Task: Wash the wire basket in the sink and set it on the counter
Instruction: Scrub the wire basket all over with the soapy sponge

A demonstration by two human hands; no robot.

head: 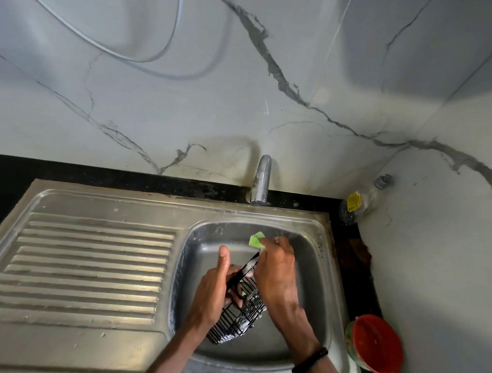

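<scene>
The washing is only part done: the left hand [211,291] grips the basket [239,312] over the sink [316,283], the right hand's [274,272] fingers hold a green sponge [255,240] on it, and the desk [348,253] comes later.

Dim, soft light leaves broad shadows on the far wall [248,68], slightly blurred throughout, with wide-angle bending at the edges.

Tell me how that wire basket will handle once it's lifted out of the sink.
The wire basket is open black wire, so it is probably light and stiff. The left hand holds it tilted without visible sag. The sink looks wet, so the wires may be slippery. Set down on its narrow end, it might tip.
</scene>
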